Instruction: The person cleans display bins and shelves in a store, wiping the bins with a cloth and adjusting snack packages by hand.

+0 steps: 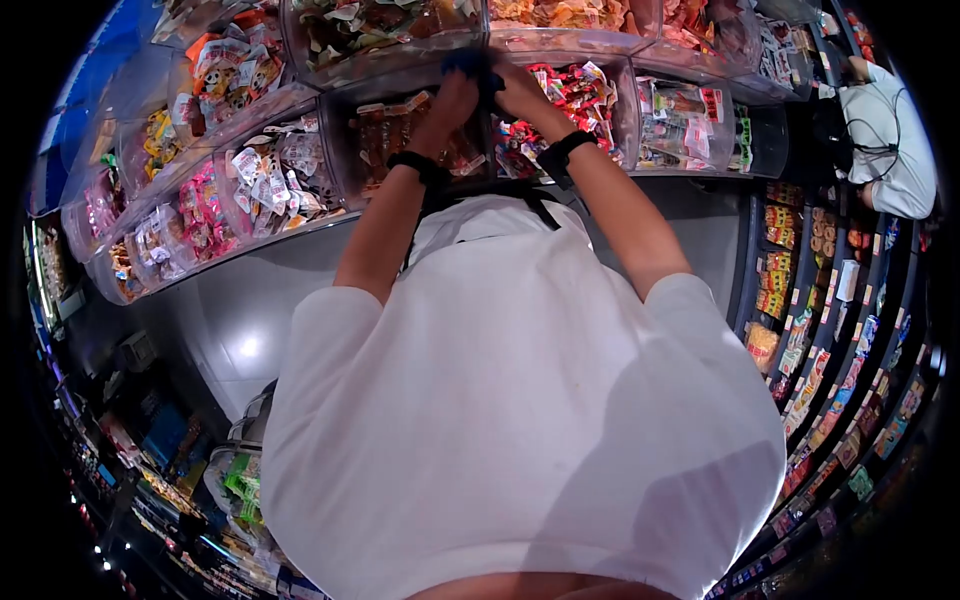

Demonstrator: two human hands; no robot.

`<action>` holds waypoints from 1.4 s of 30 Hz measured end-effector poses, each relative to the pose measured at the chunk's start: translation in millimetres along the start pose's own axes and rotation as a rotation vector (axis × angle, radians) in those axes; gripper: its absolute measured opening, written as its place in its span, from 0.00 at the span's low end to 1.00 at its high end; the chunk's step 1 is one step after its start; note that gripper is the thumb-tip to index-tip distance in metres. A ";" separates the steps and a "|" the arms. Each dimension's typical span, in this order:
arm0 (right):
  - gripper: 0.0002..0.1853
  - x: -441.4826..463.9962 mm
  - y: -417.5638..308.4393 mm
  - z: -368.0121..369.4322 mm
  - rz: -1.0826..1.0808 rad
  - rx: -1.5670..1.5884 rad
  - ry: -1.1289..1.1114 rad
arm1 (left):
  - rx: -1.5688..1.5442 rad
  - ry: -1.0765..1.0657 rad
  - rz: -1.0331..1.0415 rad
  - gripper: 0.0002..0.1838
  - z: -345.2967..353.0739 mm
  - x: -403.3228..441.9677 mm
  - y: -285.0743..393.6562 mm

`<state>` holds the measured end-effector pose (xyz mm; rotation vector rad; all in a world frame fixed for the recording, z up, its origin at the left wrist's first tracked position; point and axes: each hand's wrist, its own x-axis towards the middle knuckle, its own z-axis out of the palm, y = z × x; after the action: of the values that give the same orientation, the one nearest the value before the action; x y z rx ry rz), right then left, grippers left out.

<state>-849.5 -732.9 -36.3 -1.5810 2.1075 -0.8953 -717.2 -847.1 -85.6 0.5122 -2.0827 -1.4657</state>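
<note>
My left hand [458, 97] and my right hand [516, 90] are close together at the top middle, by the divider between two clear bins. Both are closed on a dark blue cloth [468, 64], crumpled between them; its lower part looks almost black. The fingertips are shadowed and partly hidden by the cloth. Under my left forearm is a bin of brown wrapped snacks [385, 135]. Beneath my right hand, another bin holds red and white snack packets [580, 95]. A black band circles each wrist.
More clear bins of packets, with pink ones [207, 210] and white ones [275, 180], curve to the left. An upper row [385, 25] stands behind. Stocked shelves [800, 330] run down the right. Another person in a white shirt [890, 140] is at the upper right.
</note>
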 end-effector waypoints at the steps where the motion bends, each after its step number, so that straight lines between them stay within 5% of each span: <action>1: 0.22 -5.5 -2.3 2.4 0.012 0.021 0.038 | 0.286 -0.112 0.042 0.14 -1.7 -6.9 -6.8; 3: 0.25 -19.6 -2.0 3.4 0.072 0.120 0.008 | 0.895 -0.410 0.251 0.14 -10.9 -18.6 1.8; 8: 0.26 -75.0 -17.0 22.3 0.387 0.059 -0.028 | 0.507 -0.455 -0.072 0.19 -20.6 -55.4 59.8; 10: 0.24 -94.4 -25.1 27.5 0.409 0.070 -0.063 | 0.435 -0.444 0.117 0.20 -22.3 -69.2 51.9; 14: 0.23 -147.6 -47.7 44.2 0.461 0.132 0.023 | 0.739 -0.800 0.393 0.15 -20.3 -94.6 53.6; 16: 0.23 -165.4 -61.9 48.4 0.263 0.059 0.120 | 0.360 -0.467 0.536 0.14 -7.0 -119.7 19.9; 18: 0.23 -174.0 -64.1 61.5 0.267 -0.047 0.213 | 0.423 -0.576 0.652 0.17 -8.7 -113.7 23.7; 21: 0.23 -175.4 -93.6 72.7 0.457 -0.029 0.315 | 0.555 -0.815 0.084 0.23 -20.8 -104.7 62.6; 24: 0.22 -172.6 -123.0 84.9 0.579 0.044 0.404 | 0.681 -0.897 0.069 0.24 -39.0 -101.4 71.7; 28: 0.24 -189.1 -128.0 128.4 0.541 0.167 0.325 | 0.710 -0.901 0.146 0.24 -47.2 -128.1 31.2; 32: 0.18 -190.0 -137.7 162.9 0.484 0.204 0.310 | 0.827 -1.037 0.032 0.23 -78.2 -125.0 67.0; 35: 0.20 -182.4 -140.8 167.3 0.430 0.169 0.271 | 0.746 -0.927 -0.024 0.26 -98.8 -134.9 46.5; 38: 0.22 -172.2 -165.2 149.7 0.395 0.087 0.042 | 0.615 -0.844 -0.158 0.31 -121.6 -148.2 27.4; 42: 0.22 -158.8 -173.3 172.4 0.318 0.222 -0.146 | 0.837 -0.816 -0.292 0.32 -157.1 -173.4 17.9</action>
<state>-568.3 -659.8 -60.7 -1.1260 2.0032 -0.8418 -483.7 -855.4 -63.3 0.5888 -3.4203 -0.9350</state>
